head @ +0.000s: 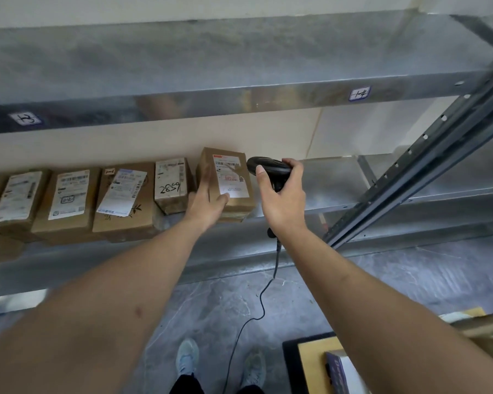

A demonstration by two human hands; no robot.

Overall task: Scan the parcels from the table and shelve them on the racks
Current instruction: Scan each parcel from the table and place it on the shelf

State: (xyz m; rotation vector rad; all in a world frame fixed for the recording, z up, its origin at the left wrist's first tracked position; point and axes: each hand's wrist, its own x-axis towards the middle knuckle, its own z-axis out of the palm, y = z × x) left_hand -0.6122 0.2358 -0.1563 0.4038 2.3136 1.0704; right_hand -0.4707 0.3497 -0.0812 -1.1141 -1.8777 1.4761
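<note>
A brown cardboard parcel [234, 166] with a white shipping label stands tilted on the metal rack shelf [333, 183], at the right end of a row of parcels. My left hand [208, 207] grips its lower left edge, thumb lying across the label. My right hand [282, 200] holds a black corded barcode scanner [268, 166] just to the right of the parcel, its head turned toward the label. The scanner cable [264, 297] hangs down to the floor.
Several labelled brown parcels line the shelf to the left, one marked 2859 [171, 183]. An upper shelf [239, 92] runs overhead and a slotted upright [427, 155] rises at the right. The table corner [310, 362] with more parcels lies at the lower right.
</note>
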